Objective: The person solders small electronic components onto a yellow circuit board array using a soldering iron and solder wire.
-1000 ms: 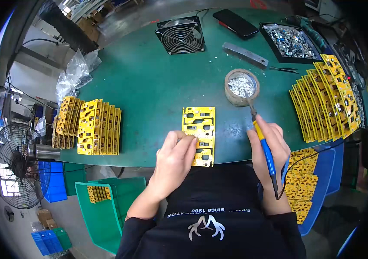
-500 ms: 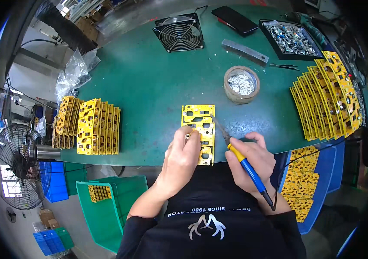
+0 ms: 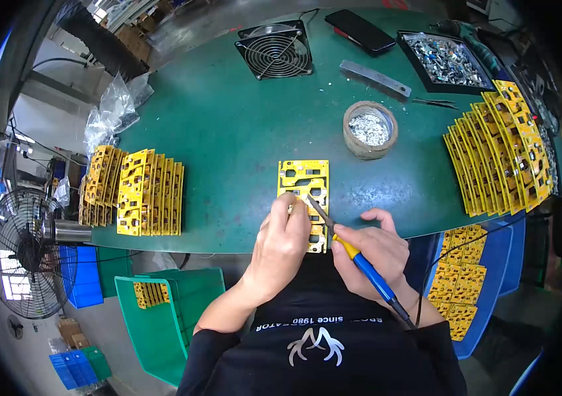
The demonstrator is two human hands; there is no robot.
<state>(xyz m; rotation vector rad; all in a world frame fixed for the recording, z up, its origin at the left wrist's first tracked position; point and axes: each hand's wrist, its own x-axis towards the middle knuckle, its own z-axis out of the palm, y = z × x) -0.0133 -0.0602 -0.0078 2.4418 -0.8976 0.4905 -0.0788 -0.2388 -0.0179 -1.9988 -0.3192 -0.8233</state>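
Observation:
A yellow circuit board with cut-outs and small parts lies flat near the table's front edge. My left hand is closed in a pinch over the board's left middle; what its fingertips hold is too small and covered to name. In my right hand is a soldering iron with a blue and yellow handle, gripped like a pen. Its dark tip points up and left and meets the board's middle, close to my left fingertips. The lower left of the board is hidden behind my left hand.
Upright yellow boards stand in rows at left and right. Beyond the work are a round pot of silvery bits, a metal bar, tweezers, a small fan and a parts tray. Bins flank me below.
The soldering iron's tip has moved down and left, from the board's upper right edge to its middle beside my left fingers. My right hand shifted left with it; the board stays put.

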